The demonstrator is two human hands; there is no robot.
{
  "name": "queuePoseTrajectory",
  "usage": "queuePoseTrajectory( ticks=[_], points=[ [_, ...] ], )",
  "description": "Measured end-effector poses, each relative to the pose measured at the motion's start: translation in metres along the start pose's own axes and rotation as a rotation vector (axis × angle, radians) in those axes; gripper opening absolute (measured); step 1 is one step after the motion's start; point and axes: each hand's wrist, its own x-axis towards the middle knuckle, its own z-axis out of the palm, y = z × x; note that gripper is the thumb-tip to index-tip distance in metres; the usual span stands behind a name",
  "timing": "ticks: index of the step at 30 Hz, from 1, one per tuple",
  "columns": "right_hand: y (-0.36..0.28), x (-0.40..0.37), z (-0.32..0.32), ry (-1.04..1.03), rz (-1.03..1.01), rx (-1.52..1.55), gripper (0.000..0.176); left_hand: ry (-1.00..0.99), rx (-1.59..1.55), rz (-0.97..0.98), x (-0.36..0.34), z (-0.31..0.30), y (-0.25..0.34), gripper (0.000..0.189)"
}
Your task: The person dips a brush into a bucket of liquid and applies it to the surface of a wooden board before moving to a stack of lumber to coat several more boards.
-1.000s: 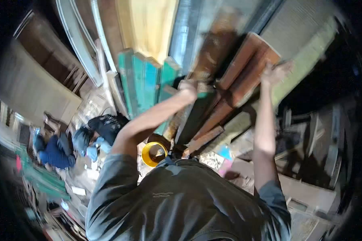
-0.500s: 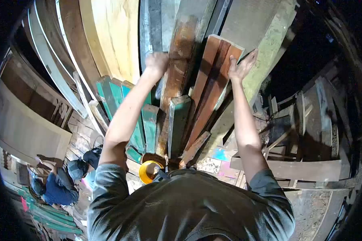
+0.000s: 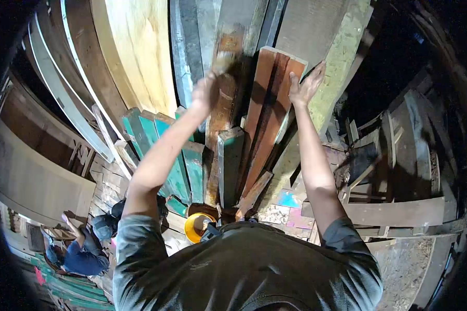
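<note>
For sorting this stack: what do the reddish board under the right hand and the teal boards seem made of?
Reddish board: probably wood, red-brown paint or stain, matte; long grooves run along it. Teal boards: probably wood too, painted teal, with paler worn edges.

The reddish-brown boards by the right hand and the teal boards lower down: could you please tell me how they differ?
The reddish-brown boards are rust-red; the teal boards are painted green-blue. The reddish-brown boards reach higher up, while the teal boards end lower. The right hand rests open on the reddish-brown boards; no hand touches the teal boards. Both lean upright.
</note>
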Motion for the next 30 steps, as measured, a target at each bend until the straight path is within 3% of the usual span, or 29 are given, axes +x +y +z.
queuePoseTrajectory(
  ticks=[4,10,12,14,16,18,22,26,28,30],
  points=[
    [0.001,0.000,0.000,-0.005,-0.006,-0.043,0.096,-0.265,0.017,-0.135,-0.046,0.002,0.017,0.022],
    [0.005,0.001,0.000,0.012,-0.025,-0.071,0.100,-0.429,0.178,0.231,-0.021,-0.087,0.003,0.018],
    [0.009,0.001,0.003,0.019,-0.034,-0.077,0.100,-0.316,0.176,0.183,0.010,-0.106,0.003,0.018],
    [0.012,0.002,0.005,0.017,-0.013,-0.075,0.103,-0.393,0.325,0.179,0.043,-0.144,0.010,0.017],
    [0.011,0.002,0.004,-0.018,0.060,-0.040,0.106,-0.345,0.310,0.197,0.073,-0.167,0.012,0.015],
    [0.017,0.004,0.007,-0.021,0.066,-0.034,0.113,-0.129,0.303,0.194,0.120,-0.165,0.001,0.017],
    [0.012,0.003,0.004,0.003,0.044,0.003,0.109,-0.025,0.434,0.216,0.149,-0.240,0.017,0.017],
    [0.004,0.004,0.003,-0.020,0.137,0.024,0.100,0.138,0.323,0.192,0.186,-0.258,0.005,0.019],
    [-0.006,0.006,-0.007,-0.016,0.058,-0.079,0.098,0.196,0.360,0.214,0.196,-0.245,-0.001,0.020],
    [-0.007,0.008,-0.005,-0.051,0.118,-0.108,0.099,0.108,0.191,0.161,0.196,-0.220,-0.001,0.023]
  ],
)
